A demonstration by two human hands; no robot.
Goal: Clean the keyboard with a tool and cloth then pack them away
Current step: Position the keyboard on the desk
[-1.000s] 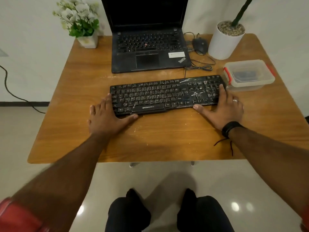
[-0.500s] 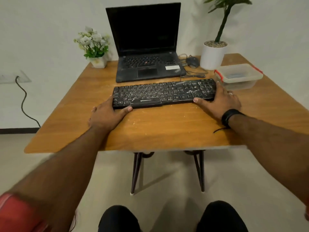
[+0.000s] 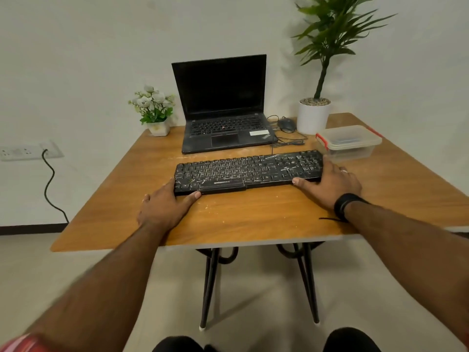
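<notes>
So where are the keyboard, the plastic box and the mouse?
keyboard (image 3: 248,170): head view, middle of the keys.
plastic box (image 3: 349,138): head view, on its clear lid.
mouse (image 3: 286,125): head view, its dark top.

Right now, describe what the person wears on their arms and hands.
Both forearms are bare. The right hand has a pale ring on one finger, and a black band circles its wrist, with a thin dark cord trailing from it onto the table. The left hand shows no band. A red sleeve edge shows at the left upper arm.
</notes>
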